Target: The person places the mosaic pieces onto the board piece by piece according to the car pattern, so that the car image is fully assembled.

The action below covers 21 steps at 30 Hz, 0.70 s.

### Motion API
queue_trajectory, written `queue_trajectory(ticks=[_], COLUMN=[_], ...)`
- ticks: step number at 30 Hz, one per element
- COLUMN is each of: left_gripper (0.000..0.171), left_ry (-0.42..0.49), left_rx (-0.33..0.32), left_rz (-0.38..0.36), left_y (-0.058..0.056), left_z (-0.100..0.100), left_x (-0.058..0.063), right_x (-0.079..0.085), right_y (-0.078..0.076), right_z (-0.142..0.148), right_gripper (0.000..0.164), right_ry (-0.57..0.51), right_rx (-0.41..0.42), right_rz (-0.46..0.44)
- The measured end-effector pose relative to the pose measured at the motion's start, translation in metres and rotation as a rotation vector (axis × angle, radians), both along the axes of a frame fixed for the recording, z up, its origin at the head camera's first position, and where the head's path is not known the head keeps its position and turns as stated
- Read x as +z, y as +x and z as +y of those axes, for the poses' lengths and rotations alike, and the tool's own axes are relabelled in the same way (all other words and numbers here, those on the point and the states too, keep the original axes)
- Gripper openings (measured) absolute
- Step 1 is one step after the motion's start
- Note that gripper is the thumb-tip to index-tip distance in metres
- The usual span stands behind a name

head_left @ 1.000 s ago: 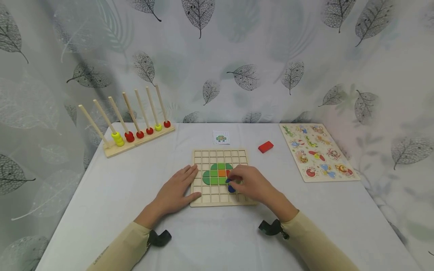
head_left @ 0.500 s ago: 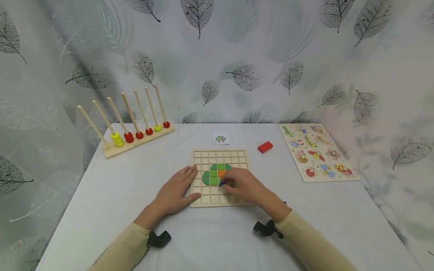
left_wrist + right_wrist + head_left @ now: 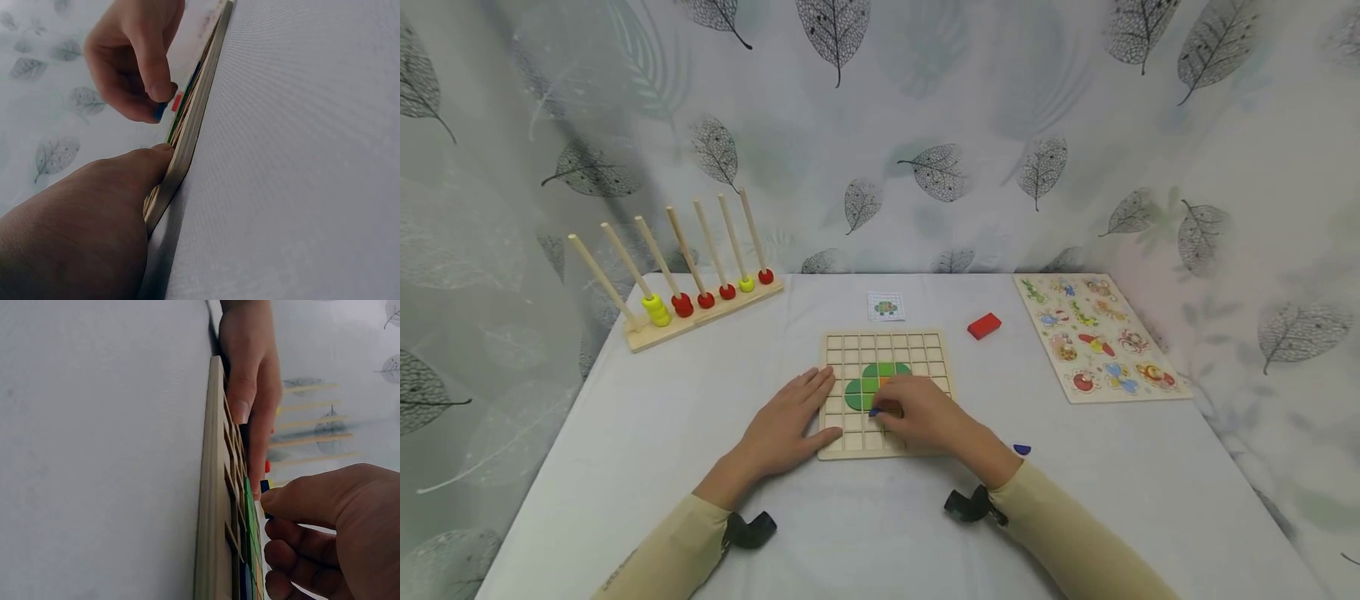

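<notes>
A wooden grid board [image 3: 842,342] lies on the white table, with green pieces [image 3: 854,396] and an orange one set in its squares. My left hand [image 3: 784,423] rests along the board's left edge, fingers stretched out. Over the lower middle of the grid, my right hand [image 3: 925,417] pinches a small blue piece [image 3: 874,412] between thumb and fingers. In the left wrist view this blue piece [image 3: 160,112] hangs just above the board. Another blue piece [image 3: 245,581] sits in the grid in the right wrist view. The right hand hides part of the pattern in the head view.
A blue half-round piece [image 3: 1022,449] lies right of the board, near the right forearm. Behind the board are a small pattern card [image 3: 886,307] and a red block [image 3: 983,326]. A peg stand with beads [image 3: 703,317] is back left; an animal picture board [image 3: 1097,342] is right.
My right hand has moved left across the grid with the blue piece. The blue half-round piece on the table has come into view beside the forearm. The left hand stays in place.
</notes>
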<state>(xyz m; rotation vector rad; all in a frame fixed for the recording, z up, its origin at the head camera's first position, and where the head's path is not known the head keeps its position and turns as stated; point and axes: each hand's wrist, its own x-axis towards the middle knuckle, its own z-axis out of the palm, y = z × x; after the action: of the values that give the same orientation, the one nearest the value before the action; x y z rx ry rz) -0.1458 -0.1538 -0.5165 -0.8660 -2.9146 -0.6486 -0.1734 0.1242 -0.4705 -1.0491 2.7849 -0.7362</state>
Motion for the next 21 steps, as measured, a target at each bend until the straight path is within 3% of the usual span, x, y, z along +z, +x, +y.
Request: queue_trajectory(ticks=[11,21], left_gripper=[0.089,0.09], left_ry=[-0.016,-0.019], left_rx=[0.001,-0.001], left_rz=[0.006,-0.001], left_y=[-0.0002,-0.0008], left_z=[0.0001,0.0001], left_x=[0.0019,0.0018], right_x=[-0.0084,-0.0082], right_y=[0.0006,0.0028], right_z=[-0.0073,-0.0087], right_gripper=[0.007,0.005], right_ry=[0.095,0.102], right_rx=[0.016,-0.011], right_rz=[0.063,0.049])
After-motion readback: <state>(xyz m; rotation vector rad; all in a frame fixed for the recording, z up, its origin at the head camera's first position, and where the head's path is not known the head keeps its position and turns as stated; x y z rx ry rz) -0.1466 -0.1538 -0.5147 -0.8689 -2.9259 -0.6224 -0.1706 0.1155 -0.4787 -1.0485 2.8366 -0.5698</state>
